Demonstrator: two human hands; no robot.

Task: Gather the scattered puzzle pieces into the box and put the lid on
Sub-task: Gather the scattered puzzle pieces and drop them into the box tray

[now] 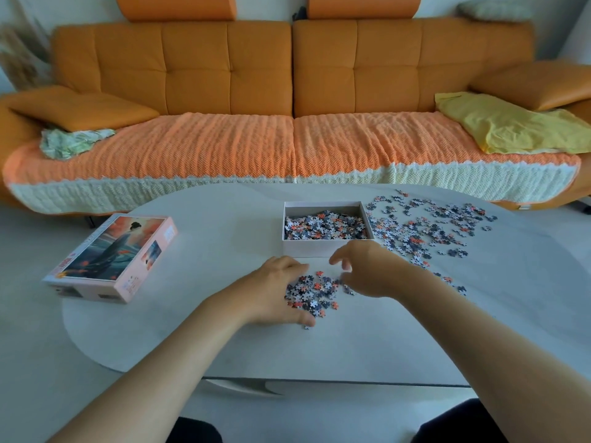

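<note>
1. Lid (112,257): picture side up near the table's (192,330) left edge, at about 9 o'clock from your left hand and well apart from it. Not needed yet.
2. Left hand (275,289): fingers spread and laid against the left flank of the small heap of pieces (315,294), with the thumb round its near side. It forms a wall rather than a grip.
3. Small heap: on the table between your two hands.
4. Right hand (367,270): at the heap's right edge, fingers apart and loosely bent. The view is blurred, but nothing shows as pinched.
5. Box (319,249): at 12 o'clock from the heap, just beyond it and already part-filled. Its long axis runs 9 to 3, so the near wall faces you broadside. Both hands are about equally near, and the load must rise over that wall.
6. Scattered pieces (422,231): spread from 1 to 3 o'clock off the box, closest to your right hand. A thin trail runs near your right forearm, and I judge a sweep could drag it along.
7. Sofa (287,75): at 12 o'clock beyond the table, out of the way.
</note>
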